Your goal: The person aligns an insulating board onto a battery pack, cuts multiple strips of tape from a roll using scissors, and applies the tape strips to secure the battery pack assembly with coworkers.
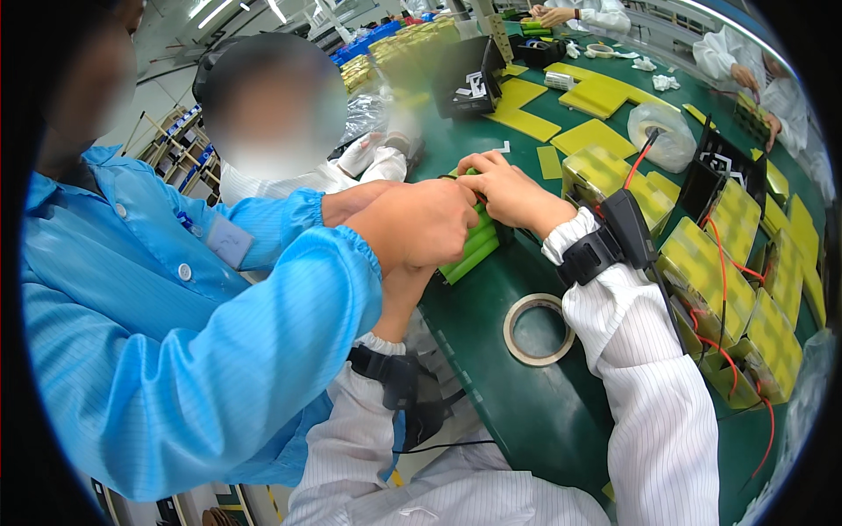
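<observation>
A pack of green cylindrical battery cells (478,245) lies at the table's near left edge. My right hand (509,191) reaches over the pack's top, fingers bent and closed beside a co-worker's fingers; what they pinch is hidden. Below the co-worker's fist, my left hand (405,302) comes up at the pack's left side, its fingers covered. The co-worker's hand (425,223), in a blue sleeve (263,351), is closed over the pack's upper left. A bit of red and dark wire shows between the hands.
A tape roll (538,330) lies flat on the green table (544,394). Yellow-wrapped battery packs (706,272) with red and black leads stand at the right. Yellow sheets (596,140), a clear plastic roll (660,136) and a black bin (469,79) sit farther back. Other people work around the table.
</observation>
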`<state>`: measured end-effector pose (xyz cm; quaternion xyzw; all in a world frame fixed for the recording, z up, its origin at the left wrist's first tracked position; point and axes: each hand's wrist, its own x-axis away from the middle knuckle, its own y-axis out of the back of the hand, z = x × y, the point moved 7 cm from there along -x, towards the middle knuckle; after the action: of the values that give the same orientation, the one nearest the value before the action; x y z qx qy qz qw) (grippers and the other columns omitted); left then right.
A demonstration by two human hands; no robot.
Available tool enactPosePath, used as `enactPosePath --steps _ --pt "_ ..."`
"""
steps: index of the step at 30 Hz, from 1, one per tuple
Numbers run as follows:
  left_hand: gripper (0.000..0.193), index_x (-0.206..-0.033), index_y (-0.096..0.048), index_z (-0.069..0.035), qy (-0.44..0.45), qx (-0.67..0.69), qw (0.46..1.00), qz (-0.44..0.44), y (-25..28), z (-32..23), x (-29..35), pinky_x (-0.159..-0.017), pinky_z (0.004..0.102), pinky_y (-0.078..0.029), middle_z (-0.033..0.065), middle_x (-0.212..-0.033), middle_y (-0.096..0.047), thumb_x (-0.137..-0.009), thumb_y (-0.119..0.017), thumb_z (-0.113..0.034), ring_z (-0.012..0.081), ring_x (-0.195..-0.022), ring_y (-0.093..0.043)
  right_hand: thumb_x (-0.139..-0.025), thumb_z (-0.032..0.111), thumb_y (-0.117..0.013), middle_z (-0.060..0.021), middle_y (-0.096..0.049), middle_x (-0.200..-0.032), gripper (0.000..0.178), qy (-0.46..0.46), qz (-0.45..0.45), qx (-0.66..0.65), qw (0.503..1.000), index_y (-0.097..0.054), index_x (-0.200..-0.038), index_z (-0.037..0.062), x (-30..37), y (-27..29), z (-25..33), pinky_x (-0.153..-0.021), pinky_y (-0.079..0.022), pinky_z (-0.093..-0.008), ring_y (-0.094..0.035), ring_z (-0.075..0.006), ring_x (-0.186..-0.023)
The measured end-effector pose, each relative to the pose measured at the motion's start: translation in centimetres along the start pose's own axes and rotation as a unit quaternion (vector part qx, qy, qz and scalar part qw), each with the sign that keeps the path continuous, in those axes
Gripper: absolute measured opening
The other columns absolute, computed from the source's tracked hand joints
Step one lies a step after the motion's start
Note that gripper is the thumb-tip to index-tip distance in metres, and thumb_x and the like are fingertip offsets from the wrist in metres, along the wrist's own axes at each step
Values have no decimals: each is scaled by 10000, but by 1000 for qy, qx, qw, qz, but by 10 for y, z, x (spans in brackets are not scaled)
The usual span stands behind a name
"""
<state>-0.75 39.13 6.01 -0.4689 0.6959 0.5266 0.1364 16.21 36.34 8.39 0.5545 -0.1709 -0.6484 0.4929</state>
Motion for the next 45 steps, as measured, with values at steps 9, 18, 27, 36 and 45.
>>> enactPosePath --steps 9,18,27,36,45 --pt "449 -983 -586 -1 -26 -24 998 -51 3 1 1 -821 356 -417 145 -973 -612 -647 -765 -238 281 -936 -575 -662 -82 -521 -31 -446 -1200 439 -48 58 -30 997 -585 -1046 121 0 -3 -3 -897 -402 -369 -377 -274 -1145" --pt "427 -961 -593 -11 -24 -22 999 -39 7 -7 -1 -803 366 -412 140 -1000 -596 -635 -763 -228 280 -942 -562 -735 6 -511 8 -468 -1171 347 -22 37 -6 999 -596 -1022 181 1 -6 -6 -821 -435 -378 -401 -224 -1127" --pt "323 -1153 -451 -6 295 524 672 431 -27 43 -51 -773 307 -460 98 -1077 -541 -864 -500 -141 178 -933 -567 -651 -140 -516 -45 -464 -1180 468 -24 58 -68 996 -612 -1004 152 -6 -5 8 -933 -372 -350 -375 -291 -1132" --pt "152 -974 -529 10 338 584 513 530 -14 -29 -63 -645 267 -487 70 -840 -584 -875 -454 -77 126 -774 -603 -688 -120 -514 -59 -467 -1163 433 -43 45 -56 997 -622 -992 170 1 -4 0 -922 -377 -353 -389 -299 -1105" --pt "197 -803 -544 -42 195 435 861 179 -32 -32 -40 -577 242 -448 19 -667 -537 -918 -419 -141 107 -619 -546 -664 -121 -509 -59 -461 -1180 467 -67 47 -34 996 -607 -1028 155 7 -1 -2 -920 -389 -357 -379 -299 -1126"
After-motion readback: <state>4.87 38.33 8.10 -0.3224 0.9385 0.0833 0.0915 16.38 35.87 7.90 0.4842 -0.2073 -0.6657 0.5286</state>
